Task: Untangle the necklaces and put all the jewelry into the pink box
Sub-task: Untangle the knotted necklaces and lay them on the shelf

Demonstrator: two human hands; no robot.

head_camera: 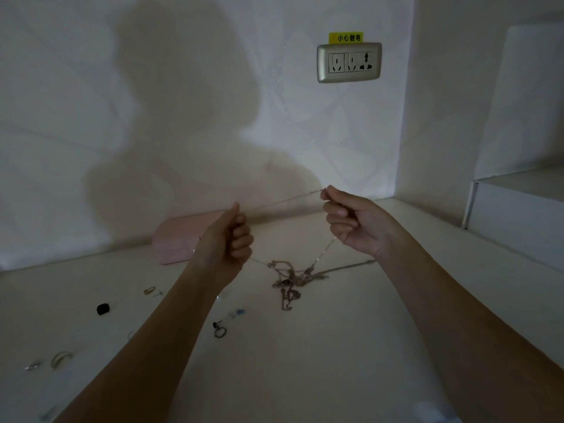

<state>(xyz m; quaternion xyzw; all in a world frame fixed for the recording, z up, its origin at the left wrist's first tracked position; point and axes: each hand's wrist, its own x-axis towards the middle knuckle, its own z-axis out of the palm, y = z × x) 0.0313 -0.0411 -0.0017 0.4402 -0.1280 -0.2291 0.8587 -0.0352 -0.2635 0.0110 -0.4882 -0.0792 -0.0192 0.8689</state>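
Left hand (227, 239) and right hand (351, 222) each pinch 1 chain (283, 201), stretched between them above the tangle (290, 279) on the worktop (335, 346), near the box (180, 239).

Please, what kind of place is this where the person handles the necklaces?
Probably a room in a home, perhaps a dressing corner: a pale counter against a patterned wall, a wall socket with a yellow label, and a pink box near tangled necklaces and loose rings.
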